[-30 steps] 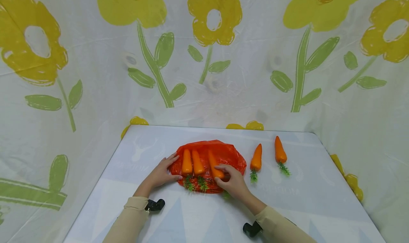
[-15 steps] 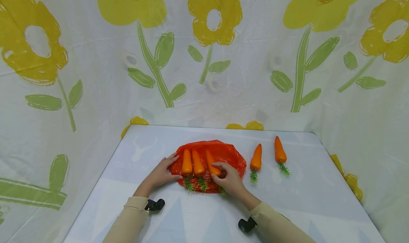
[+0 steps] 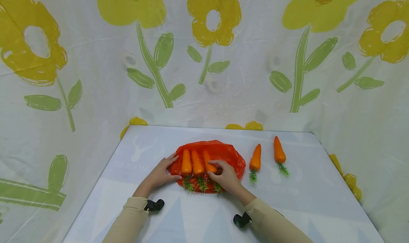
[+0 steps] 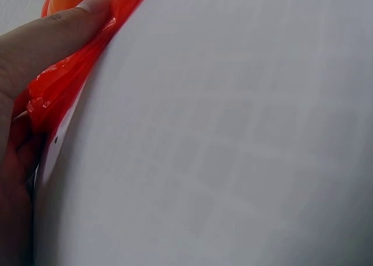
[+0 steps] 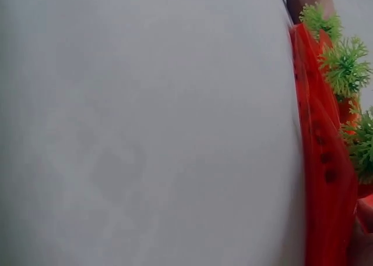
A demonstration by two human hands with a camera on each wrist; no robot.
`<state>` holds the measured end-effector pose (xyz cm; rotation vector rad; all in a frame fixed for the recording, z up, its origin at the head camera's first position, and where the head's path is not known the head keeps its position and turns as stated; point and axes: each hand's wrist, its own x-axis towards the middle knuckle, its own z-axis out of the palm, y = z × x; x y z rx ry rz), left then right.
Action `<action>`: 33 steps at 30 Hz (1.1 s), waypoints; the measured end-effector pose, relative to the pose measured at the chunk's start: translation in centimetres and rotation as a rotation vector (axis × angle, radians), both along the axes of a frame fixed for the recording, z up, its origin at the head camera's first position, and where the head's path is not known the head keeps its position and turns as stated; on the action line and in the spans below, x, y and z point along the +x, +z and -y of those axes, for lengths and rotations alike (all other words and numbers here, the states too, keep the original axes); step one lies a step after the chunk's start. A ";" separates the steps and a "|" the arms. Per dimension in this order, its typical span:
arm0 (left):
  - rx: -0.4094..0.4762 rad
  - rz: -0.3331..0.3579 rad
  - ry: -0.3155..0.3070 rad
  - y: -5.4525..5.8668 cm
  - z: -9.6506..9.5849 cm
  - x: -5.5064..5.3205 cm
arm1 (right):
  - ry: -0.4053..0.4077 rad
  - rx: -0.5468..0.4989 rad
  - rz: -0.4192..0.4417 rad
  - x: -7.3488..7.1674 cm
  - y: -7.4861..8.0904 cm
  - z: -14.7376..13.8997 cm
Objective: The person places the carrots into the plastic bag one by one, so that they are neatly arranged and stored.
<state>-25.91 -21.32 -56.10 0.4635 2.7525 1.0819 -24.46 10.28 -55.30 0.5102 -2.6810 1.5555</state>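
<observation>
My right hand (image 3: 227,177) holds the thick end of an orange toy carrot (image 3: 206,157), thumb and fingers on either side of it. This carrot lies over a red plastic bag (image 3: 227,154), beside two more carrots (image 3: 186,162) on the left. All three have their tips pointing away from me and their green tops (image 5: 345,66) at the bag's near side. At the bag's left edge my left hand (image 3: 159,173) rests with fingers and thumb spread. Its thumb (image 4: 58,38) lies over the red plastic in the left wrist view. The right fingers are mostly out of frame in the right wrist view.
Two loose carrots, one nearer the bag (image 3: 255,159) and one farther right (image 3: 279,150), lie on the white table (image 3: 303,200). Behind the table hangs a flower-patterned curtain (image 3: 243,93). A black wrist camera (image 3: 241,220) sits by the right sleeve.
My right hand has moved left with the carrot, bringing it closer to the other two on the bag. Its green top now shows more. My left hand has stayed in place.
</observation>
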 end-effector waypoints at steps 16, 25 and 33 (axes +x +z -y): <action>0.003 0.002 0.005 -0.3 0.1 0.0 | 0.032 0.031 0.035 -0.4 0.0 0.4; 0.006 -0.014 -0.010 -0.1 0.1 0.0 | 0.053 0.048 0.064 -0.4 0.2 0.7; 0.010 -0.005 -0.007 -0.1 0.1 0.0 | 0.042 0.086 0.053 -0.5 0.2 0.7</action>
